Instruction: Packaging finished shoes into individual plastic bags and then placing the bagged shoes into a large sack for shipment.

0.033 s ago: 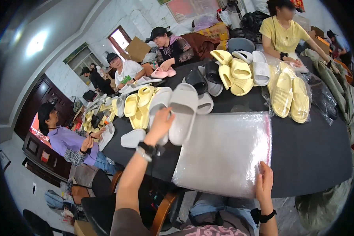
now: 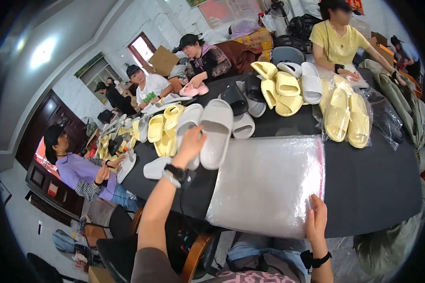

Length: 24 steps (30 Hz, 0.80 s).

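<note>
My left hand (image 2: 190, 147) is closed at the side of a light grey slide slipper (image 2: 216, 141), its fingertips on the slipper's left edge. A second grey slipper (image 2: 190, 118) lies just left of it, partly hidden by my hand. In front of me a stack of clear plastic bags (image 2: 264, 184) with a pink strip along the right edge reaches past the table's front. At that edge, near the lower right corner, rests my right hand (image 2: 317, 219), fingers loosely stretched and touching the plastic.
Yellow slippers (image 2: 288, 85), black slippers (image 2: 234, 98) and further grey ones lie across the black table (image 2: 368, 188). At the right sits a bagged yellow pair (image 2: 347, 115). Several co-workers stand or sit around the table. A chair (image 2: 198, 254) is at my left.
The grey slipper at my left hand has shifted slightly away from me and to the left. My right hand stays at the bags' edge.
</note>
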Motion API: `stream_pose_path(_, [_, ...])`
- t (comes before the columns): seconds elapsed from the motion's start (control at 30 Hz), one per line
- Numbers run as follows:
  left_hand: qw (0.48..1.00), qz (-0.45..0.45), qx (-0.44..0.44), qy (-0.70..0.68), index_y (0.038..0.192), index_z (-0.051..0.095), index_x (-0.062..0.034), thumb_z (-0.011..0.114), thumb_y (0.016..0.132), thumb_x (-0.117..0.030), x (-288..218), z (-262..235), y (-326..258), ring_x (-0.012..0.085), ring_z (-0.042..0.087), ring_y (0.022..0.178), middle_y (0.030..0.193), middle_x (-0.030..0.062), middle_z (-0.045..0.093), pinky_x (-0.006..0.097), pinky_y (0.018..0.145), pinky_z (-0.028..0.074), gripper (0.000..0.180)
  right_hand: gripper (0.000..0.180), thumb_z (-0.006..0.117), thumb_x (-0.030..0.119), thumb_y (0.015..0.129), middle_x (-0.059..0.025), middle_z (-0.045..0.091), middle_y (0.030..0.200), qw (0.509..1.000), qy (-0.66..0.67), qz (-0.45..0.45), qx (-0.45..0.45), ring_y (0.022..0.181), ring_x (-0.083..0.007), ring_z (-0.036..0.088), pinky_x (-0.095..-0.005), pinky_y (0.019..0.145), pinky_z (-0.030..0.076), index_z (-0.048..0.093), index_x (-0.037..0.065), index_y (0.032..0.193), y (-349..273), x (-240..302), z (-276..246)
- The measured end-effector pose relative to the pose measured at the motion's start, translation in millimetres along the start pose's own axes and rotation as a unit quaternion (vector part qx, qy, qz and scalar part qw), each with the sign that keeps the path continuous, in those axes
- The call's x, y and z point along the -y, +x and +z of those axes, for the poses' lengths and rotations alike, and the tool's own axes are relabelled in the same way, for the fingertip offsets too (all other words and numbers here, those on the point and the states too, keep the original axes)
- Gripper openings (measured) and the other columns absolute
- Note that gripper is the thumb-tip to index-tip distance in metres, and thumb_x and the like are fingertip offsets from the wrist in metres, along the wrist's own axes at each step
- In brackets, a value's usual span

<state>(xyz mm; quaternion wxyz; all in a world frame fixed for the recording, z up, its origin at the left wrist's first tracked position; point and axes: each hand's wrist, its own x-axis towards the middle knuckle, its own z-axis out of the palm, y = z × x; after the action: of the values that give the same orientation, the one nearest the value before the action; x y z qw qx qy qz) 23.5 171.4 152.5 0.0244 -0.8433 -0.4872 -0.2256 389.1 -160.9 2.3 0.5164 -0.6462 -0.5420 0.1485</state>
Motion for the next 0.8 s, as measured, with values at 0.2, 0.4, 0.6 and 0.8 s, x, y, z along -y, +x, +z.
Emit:
stream_pose_path(0.2, [0.997, -0.017, 0.007, 0.076, 0.119, 0.062, 0.0022, 0.061, 0.089, -0.018, 75.7, 38.5, 86.3, 0.0421, 0.058, 0.105, 0.116, 0.0226, 0.063, 0.049, 0.093, 0.046, 0.037, 0.043, 0.046, 0.026, 0.098, -0.0218, 0.059, 0.124, 1.0, 0.005, 0.014, -0.018, 0.115, -0.0368, 0.055, -0.0443, 0.101, 0.041, 0.053, -0.002, 0.13, -6.6, 7.1, -3.8])
stream_pose_path(0.4, [0.995, -0.097, 0.017, -0.033, 0.125, 0.059, 0.0021, 0.063, 0.087, -0.017, 107.5, 76.2, 71.0, 0.0425, 0.052, 0.12, 0.126, 0.0274, 0.057, 0.045, 0.103, 0.043, 0.042, 0.042, 0.049, 0.027, 0.098, -0.0211, 0.06, 0.123, 0.999, 0.011, 0.03, -0.015, 0.115, -0.0364, 0.055, -0.0448, 0.1, 0.042, 0.056, -0.001, 0.128, -3.1, 7.5, 4.6])
stream_pose_path(0.6, [0.966, -0.061, 0.041, -0.248, 0.139, 0.046, 0.003, 0.06, 0.097, -0.024, 28.6, 78.0, -31.9, 0.0322, 0.038, 0.141, 0.147, 0.0238, 0.043, 0.037, 0.115, 0.031, 0.052, 0.046, 0.058, 0.019, 0.092, -0.0212, 0.055, 0.131, 0.993, -0.11, -0.005, 0.051, 0.121, -0.0377, 0.051, -0.0457, 0.104, 0.039, 0.051, -0.001, 0.133, 7.6, 17.7, -4.8])
stream_pose_path(0.8, [0.829, -0.173, 0.182, -0.5, 0.152, 0.02, 0.0065, 0.047, 0.105, -0.027, -16.4, 67.2, -149.6, 0.0256, 0.021, 0.149, 0.159, 0.0194, 0.023, 0.035, 0.12, 0.017, 0.064, 0.057, 0.059, 0.022, 0.095, -0.0231, 0.041, 0.147, 0.977, -0.168, -0.023, 0.131, 0.137, -0.0381, 0.039, -0.0442, 0.113, 0.031, 0.042, 0.001, 0.144, 24.9, 59.8, -38.7])
